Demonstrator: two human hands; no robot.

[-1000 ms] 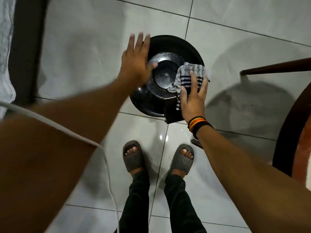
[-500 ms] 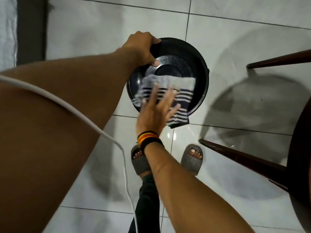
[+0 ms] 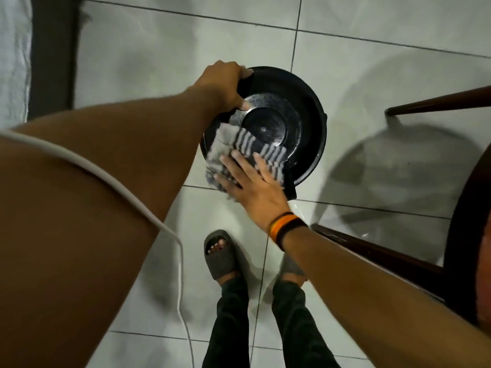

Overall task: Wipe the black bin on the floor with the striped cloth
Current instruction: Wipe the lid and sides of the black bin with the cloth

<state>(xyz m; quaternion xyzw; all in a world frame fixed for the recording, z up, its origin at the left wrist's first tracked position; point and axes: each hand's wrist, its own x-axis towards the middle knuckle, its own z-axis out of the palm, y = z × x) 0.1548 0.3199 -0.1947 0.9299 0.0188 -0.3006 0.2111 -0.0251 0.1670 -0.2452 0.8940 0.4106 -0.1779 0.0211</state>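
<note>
Under right hand (image 3: 255, 189), blurred striped cloth (image 3: 247, 144).

— What's the floor like?
— Glossy pale tiles (image 3: 148, 57) with thin dark grout lines, catching soft glare and broad shadows.

— Any furniture?
— Dark wooden furniture legs (image 3: 438, 100) and a curved edge at the right. A dark vertical strip (image 3: 51, 51) and white fabric (image 3: 13, 49) run along the left edge.

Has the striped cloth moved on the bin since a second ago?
Yes. The striped cloth went from the right side of the black bin to its left near edge, under the right hand.
</note>
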